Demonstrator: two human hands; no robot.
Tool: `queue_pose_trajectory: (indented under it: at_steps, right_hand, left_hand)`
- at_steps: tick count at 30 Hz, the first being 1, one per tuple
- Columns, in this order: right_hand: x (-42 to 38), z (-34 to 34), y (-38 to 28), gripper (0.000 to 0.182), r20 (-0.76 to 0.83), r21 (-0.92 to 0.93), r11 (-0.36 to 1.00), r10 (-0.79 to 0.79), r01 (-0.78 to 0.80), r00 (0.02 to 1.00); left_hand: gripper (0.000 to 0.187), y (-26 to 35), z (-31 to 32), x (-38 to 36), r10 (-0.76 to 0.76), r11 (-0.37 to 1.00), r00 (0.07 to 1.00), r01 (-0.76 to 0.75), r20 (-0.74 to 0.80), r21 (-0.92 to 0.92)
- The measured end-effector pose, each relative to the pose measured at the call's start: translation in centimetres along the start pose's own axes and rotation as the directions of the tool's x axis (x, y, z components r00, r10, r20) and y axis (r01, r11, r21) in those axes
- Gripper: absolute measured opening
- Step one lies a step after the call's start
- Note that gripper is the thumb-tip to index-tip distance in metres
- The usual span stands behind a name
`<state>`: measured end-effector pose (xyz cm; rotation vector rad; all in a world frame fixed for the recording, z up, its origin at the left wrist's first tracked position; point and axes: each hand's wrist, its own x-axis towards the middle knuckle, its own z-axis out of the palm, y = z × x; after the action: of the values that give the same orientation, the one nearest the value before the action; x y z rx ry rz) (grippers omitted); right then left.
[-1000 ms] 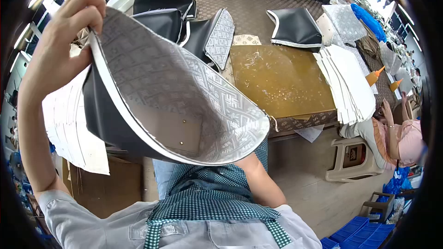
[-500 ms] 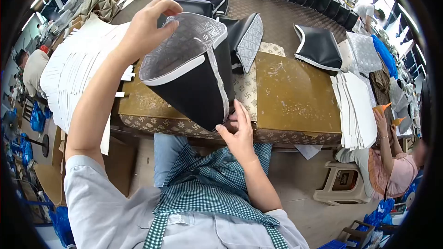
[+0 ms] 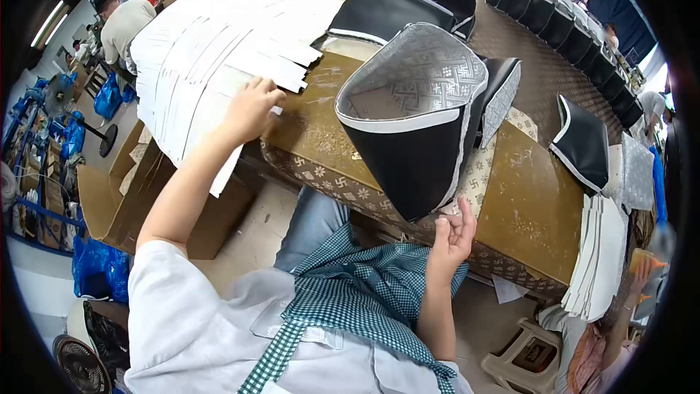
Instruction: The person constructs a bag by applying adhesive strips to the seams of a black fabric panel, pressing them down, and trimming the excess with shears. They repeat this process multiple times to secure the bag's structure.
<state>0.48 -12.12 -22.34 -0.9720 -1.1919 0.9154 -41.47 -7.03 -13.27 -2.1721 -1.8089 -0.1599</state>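
Note:
A black piece (image 3: 408, 157) with a grey patterned lining and white rim stands mouth-up at the table's front edge. Beside its lower corner is my right hand (image 3: 453, 237), palm up, with thumb and fingers apart and nothing gripped between them. My left hand (image 3: 255, 111) is off to the left, over the ends of the fanned white strips (image 3: 197, 73). Its fingers are curled together round the end of one strip, whose white tip shows beside them. Behind the lined piece lie more black pieces (image 3: 390, 11).
The brown table (image 3: 539, 204) has a patterned cloth edge. On the right are a black piece (image 3: 582, 142), a white stack (image 3: 596, 255) and a co-worker's arm (image 3: 633, 288). A stool (image 3: 521, 357) stands below. A cardboard box (image 3: 164, 204) sits at lower left.
My left hand has left the rim of the lined piece and moved down-left to the white strips. My right hand has loosened from the lower corner. The view has turned left.

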Motion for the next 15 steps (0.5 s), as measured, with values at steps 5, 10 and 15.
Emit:
queue_pose_trajectory:
  at_steps: [5, 10, 15]
  right_hand:
    - [-2.0, -1.2, 1.2, 0.037, -0.009, -0.047, 0.999, -0.011, 0.011, 1.000]
    - [-3.8, -0.5, -0.6, 0.025, 0.202, -0.227, 0.960, -0.119, 0.164, 0.972]
    - [-2.8, 4.4, -2.3, 0.023, 0.417, -0.203, 0.950, -0.136, 0.238, 0.899]
  left_hand:
    - [0.010, -0.7, 3.5, -0.7, -0.014, 0.996, 0.976, 0.033, -0.216, 0.086]
    - [0.013, -2.7, -0.1, 0.6, -0.534, 0.745, 0.769, 0.232, -0.351, -0.625]
    - [0.023, -4.6, -6.8, -0.6, -0.786, 0.395, 0.449, -0.164, -0.425, -0.904]
